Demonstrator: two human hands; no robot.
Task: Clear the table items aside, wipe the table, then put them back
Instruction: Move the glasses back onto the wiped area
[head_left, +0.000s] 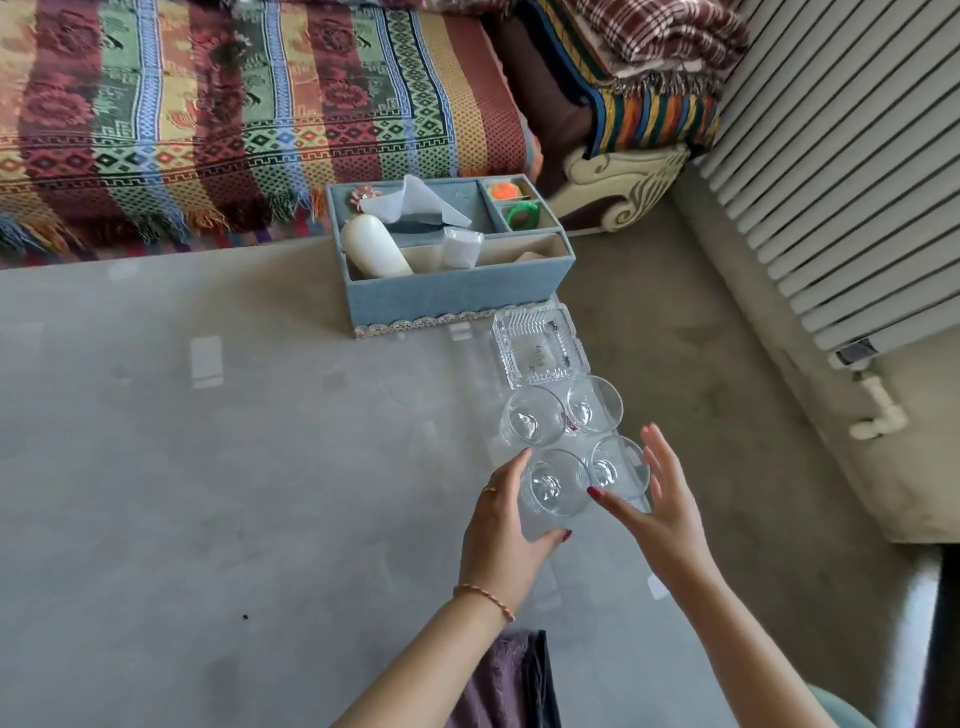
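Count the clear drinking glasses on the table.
4, clustered in a square below the glass ashtray: far-left, far-right, near-left held by left hand, near-right.

Left hand (501, 525) curled, thumb and fingers gripping; right hand (657, 501) spread, fingers straight, both arms extended

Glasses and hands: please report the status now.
Left hand grips near-left glass. Right hand open, beside near-right glass. Two more glasses, ashtray and blue box close behind on table.
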